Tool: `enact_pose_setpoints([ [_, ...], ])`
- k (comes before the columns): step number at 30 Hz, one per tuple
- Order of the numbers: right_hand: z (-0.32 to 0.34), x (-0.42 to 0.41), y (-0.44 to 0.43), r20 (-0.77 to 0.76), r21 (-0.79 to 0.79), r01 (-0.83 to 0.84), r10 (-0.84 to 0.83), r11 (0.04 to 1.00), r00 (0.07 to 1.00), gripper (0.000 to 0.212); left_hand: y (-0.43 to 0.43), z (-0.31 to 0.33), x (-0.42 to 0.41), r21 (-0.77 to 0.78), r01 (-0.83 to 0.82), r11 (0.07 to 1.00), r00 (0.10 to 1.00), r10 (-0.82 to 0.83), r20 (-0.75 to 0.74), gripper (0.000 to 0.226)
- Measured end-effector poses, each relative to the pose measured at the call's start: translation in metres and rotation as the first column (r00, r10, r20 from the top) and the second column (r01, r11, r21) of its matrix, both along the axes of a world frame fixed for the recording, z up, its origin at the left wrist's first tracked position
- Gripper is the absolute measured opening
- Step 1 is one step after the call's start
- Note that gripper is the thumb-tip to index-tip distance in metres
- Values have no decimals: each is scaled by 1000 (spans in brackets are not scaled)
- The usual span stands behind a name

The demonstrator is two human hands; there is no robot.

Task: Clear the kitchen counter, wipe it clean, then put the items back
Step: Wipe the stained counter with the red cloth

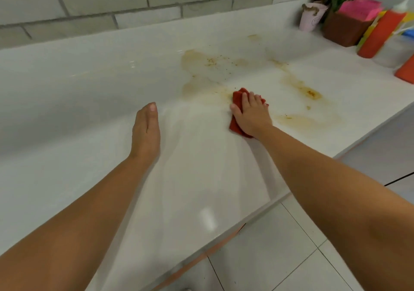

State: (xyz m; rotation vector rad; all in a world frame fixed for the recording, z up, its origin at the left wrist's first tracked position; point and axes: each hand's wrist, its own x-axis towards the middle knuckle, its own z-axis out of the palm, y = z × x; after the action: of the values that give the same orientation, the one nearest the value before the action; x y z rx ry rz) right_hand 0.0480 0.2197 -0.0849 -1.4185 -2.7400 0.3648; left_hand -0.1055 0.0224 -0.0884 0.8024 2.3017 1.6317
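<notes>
A white kitchen counter (94, 93) runs from the lower left to the upper right. Brownish spill stains (201, 73) with dark specks cover its middle and right part. My right hand (252, 116) presses flat on a folded red cloth (238, 99) at the near edge of the stains, fingers straight over the cloth. My left hand (146, 131) lies flat on the bare counter to the left, fingers together and straight, holding nothing.
At the far right end stand a pink pot (311, 16), a brown box (343, 29) with flowers and pink notes, and an orange-red bottle (378, 35) with a white cap. A grey brick-tiled wall (112, 1) backs the counter. White floor tiles (280, 250) lie below the front edge.
</notes>
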Motion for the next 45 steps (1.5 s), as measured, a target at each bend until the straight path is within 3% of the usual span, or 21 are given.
enact_pose_setpoints([
  [4,1,-46,-25,-17,-41,-140,139,989,990,69,13,11,-16,14,-103,995,993,104,-48,47],
  [8,0,-7,-76,-113,-36,-361,355,932,928,64,38,26,-47,9,-67,998,996,68,-65,47],
  [12,-1,3,-32,-116,3,-183,182,983,976,61,52,18,-70,-36,-23,999,994,19,-107,45],
  [17,-2,-49,37,-58,13,76,-75,997,995,66,59,5,-78,-83,8,996,992,-18,-123,47],
  [21,0,-89,0,-61,-27,-121,120,992,991,63,59,6,-79,-93,25,995,992,-36,-124,46],
  [24,0,-66,-48,-98,-35,-307,302,951,948,59,58,6,-80,-78,23,997,993,-32,-111,46],
  [26,-2,-39,-55,-127,-26,-307,301,951,945,59,57,7,-80,-70,23,997,995,-29,-92,46],
  [29,2,-22,-15,-97,-9,-148,146,989,984,59,56,8,-79,-72,31,997,996,-37,-87,47],
  [33,3,-64,38,-20,26,20,-20,999,1000,63,58,7,-80,-90,37,995,996,-44,-76,48],
  [35,-1,-105,36,-21,10,-20,20,1000,1000,64,59,7,-79,-89,29,996,997,-36,-75,47],
  [37,-2,-137,9,-42,-24,-164,163,986,986,63,59,8,-79,-77,14,997,997,-20,-77,46],
  [41,-5,-114,-42,-102,-12,-436,433,900,896,59,58,9,-79,-62,15,998,996,-20,-82,46],
  [45,-1,-66,-8,-134,11,-346,344,938,929,56,58,6,-81,-36,-6,999,998,4,-55,46],
])
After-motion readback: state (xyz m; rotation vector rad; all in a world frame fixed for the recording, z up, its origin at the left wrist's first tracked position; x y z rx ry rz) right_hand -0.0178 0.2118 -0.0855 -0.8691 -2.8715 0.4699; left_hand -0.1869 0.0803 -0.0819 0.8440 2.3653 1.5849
